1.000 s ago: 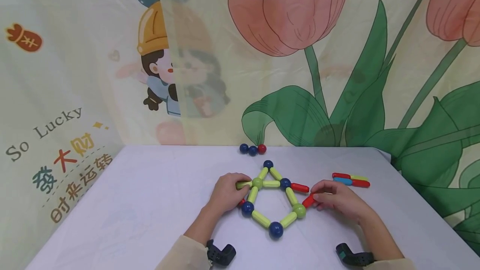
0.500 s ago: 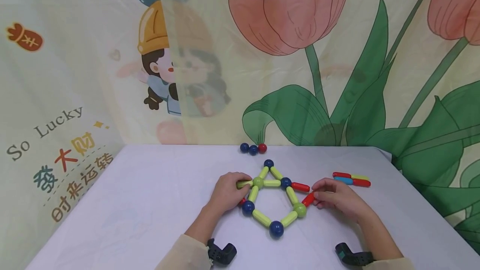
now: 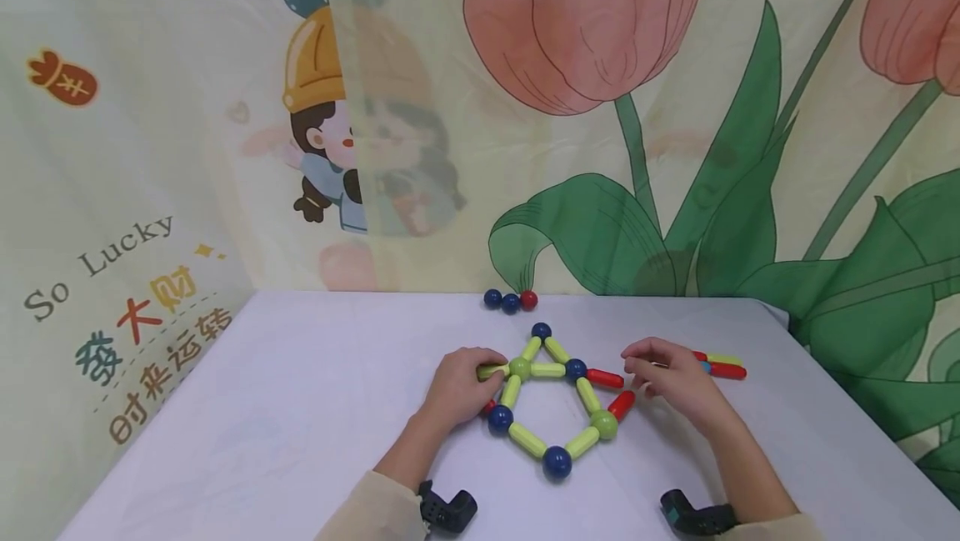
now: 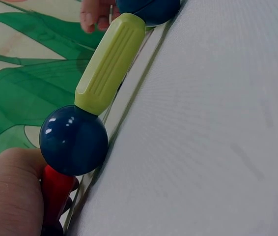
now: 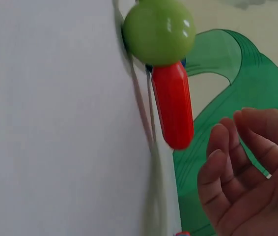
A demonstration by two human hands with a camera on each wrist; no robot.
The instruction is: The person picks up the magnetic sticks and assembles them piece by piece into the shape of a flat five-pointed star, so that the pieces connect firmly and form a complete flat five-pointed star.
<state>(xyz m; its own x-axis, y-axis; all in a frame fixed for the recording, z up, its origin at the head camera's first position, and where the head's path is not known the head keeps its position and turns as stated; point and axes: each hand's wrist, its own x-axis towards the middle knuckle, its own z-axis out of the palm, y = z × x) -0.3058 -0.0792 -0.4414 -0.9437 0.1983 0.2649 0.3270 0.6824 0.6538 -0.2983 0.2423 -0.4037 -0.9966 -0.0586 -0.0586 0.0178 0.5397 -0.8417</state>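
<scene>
A frame of magnetic rods and balls lies on the table, a triangle joined to a pentagon-like ring. My left hand [image 3: 467, 383] pinches the yellow-green magnetic rod [image 3: 492, 372] that sticks out left from a green ball [image 3: 520, 368]. Just below those fingers, a red rod [image 4: 56, 194] attached to a blue ball [image 4: 74, 140] is partly hidden by the hand. On the right, two red rods point outward, one from a blue ball [image 3: 576, 369], the other red rod [image 5: 173, 105] from a green ball [image 5: 158, 32]. Apart from both, my right hand [image 3: 678, 378] holds nothing, fingers loosely bent.
Two blue balls and a red ball [image 3: 528, 300] sit together at the table's back edge. Several loose rods, red, blue and yellow-green, lie behind the right hand, including a red rod [image 3: 727, 371]. A printed cloth [image 3: 405, 266] hangs behind the white table [image 3: 315, 408].
My right hand has let go of the lower right red rod and moved up and right, now covering part of the loose rods. The left hand keeps its hold.
</scene>
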